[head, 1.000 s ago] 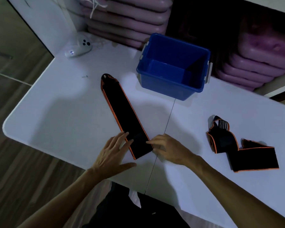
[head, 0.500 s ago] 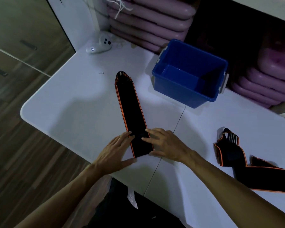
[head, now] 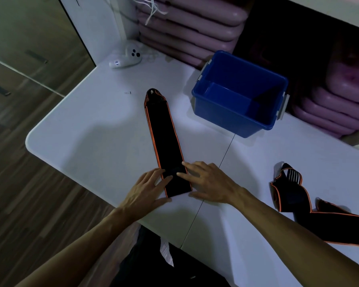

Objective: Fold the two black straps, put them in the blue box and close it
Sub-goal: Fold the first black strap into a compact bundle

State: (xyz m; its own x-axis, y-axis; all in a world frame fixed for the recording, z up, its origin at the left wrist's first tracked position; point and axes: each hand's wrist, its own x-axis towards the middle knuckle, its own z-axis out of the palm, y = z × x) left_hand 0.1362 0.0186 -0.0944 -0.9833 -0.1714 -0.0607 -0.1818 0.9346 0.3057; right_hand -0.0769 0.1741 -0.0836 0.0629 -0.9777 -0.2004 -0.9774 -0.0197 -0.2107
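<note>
One black strap (head: 164, 137) with orange edges lies flat and straight on the white table (head: 91, 137), running from near the front edge toward the back. My left hand (head: 147, 189) and my right hand (head: 209, 183) rest flat on its near end, fingers spread, fingertips on the fabric from either side. The second black strap (head: 294, 199) lies crumpled and twisted at the right. The blue box (head: 236, 119) stands open and empty behind the straight strap, to its right. No lid is in view.
A white hand-held controller (head: 126, 58) lies at the table's back left corner, and a small screw (head: 127, 92) lies nearby. Stacked pink cushions (head: 191, 23) stand behind the table. The table's rounded left corner drops to a wooden floor (head: 29, 183).
Both hands slid slightly further onto the strap's near end. The camera view shifted, so everything sits more to the right in frame.
</note>
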